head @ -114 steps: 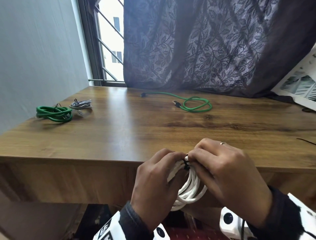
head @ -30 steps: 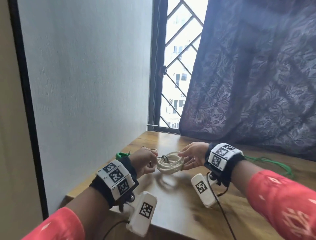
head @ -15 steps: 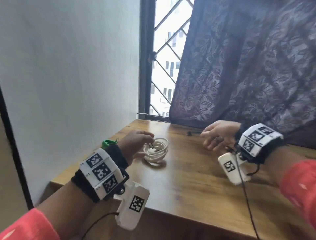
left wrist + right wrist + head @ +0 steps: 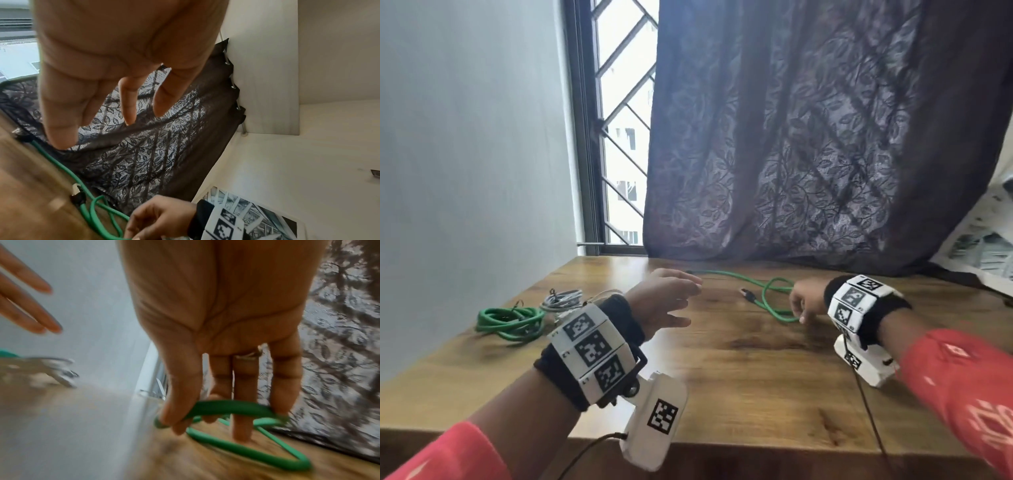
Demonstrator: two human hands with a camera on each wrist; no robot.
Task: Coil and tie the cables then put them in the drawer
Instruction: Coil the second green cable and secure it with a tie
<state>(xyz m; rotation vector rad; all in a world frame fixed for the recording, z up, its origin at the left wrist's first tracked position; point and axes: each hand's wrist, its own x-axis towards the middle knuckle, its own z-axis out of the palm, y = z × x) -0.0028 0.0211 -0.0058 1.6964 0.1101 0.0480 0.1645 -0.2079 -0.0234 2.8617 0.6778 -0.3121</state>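
The wooden counter [image 4: 739,370] runs from the near edge to a back edge under a dark leaf-patterned curtain [image 4: 808,137], with a barred window [image 4: 616,137] at the back-left corner and a pale wall [image 4: 472,154] along the left edge. At the back right, printed paper [image 4: 979,250] lies past the curtain.

A loose green cable [image 4: 767,291] sprawls near the back edge, right of centre, one dark plug end lying on the wood. The right hand [image 4: 808,301] is down on its loop: in the right wrist view the thumb and fingers [image 4: 283,386] curl round a strand of it, lifting that strand off the wood while the rest stays on the surface.

Near the left edge sit a coiled green cable [image 4: 510,320], a coiled grey cable [image 4: 563,298] just beside it toward the back, and a white cable [image 4: 604,294] partly hidden behind the left wrist.

The left hand [image 4: 664,301] hangs above the counter between the bundles and the loose cable, its fingers [image 4: 127,104] spread, nearly straight and holding nothing.
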